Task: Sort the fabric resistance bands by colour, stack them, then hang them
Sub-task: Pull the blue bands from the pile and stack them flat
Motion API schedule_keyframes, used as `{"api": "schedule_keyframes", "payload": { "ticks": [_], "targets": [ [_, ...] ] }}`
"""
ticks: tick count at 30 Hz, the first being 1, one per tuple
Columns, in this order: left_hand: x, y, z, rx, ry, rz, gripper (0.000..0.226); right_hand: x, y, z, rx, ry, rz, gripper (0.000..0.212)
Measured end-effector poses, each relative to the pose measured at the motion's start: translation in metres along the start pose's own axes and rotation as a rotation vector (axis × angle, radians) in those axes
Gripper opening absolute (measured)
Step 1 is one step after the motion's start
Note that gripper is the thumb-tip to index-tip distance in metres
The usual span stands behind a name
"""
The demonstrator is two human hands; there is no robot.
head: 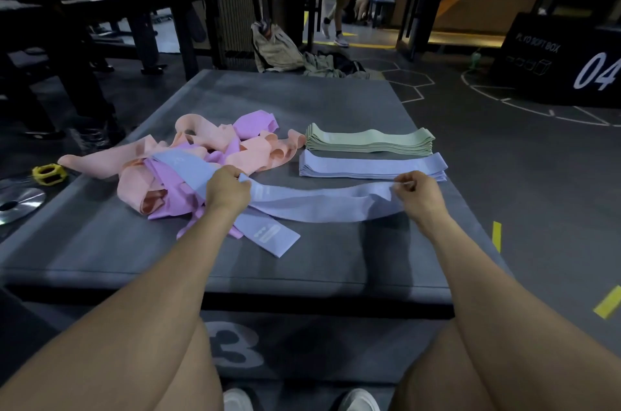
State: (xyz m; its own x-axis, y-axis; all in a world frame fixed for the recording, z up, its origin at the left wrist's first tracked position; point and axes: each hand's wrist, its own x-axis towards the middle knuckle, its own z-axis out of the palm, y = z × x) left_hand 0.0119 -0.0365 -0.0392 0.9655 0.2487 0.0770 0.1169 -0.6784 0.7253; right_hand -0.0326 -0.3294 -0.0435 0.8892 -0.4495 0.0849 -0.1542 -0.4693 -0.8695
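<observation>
Holding a blue band [319, 205] stretched flat left-to-right, left hand [228, 190] and right hand [415, 190] each pinching an end, just in front of the blue stack [369, 165] on the bench [302, 98], long axes parallel, right hand nearer, guessing straight forward next.

A blue band [322, 205] stretches flat before neat green stack [369, 141] and blue stack [373, 166]; pink-purple tangle [201, 155] lies left.
</observation>
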Motion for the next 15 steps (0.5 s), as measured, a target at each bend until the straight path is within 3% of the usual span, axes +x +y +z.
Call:
{"api": "schedule_keyframes", "payload": {
  "ticks": [5, 9, 15],
  "targets": [
    [-0.007, 0.011, 0.006, 0.042, 0.113, 0.245, 0.031, -0.001, -0.002, -0.001, -0.033, -0.009, -0.007, 0.017],
    [-0.027, 0.034, 0.033, 0.012, -0.070, 0.550, 0.026, 0.000, -0.003, -0.002, -0.068, 0.007, -0.012, 0.017],
    [-0.032, 0.040, 0.070, 0.283, -0.220, 0.585, 0.025, 0.004, 0.006, -0.002, -0.103, -0.005, 0.016, 0.013]
  ]
}}
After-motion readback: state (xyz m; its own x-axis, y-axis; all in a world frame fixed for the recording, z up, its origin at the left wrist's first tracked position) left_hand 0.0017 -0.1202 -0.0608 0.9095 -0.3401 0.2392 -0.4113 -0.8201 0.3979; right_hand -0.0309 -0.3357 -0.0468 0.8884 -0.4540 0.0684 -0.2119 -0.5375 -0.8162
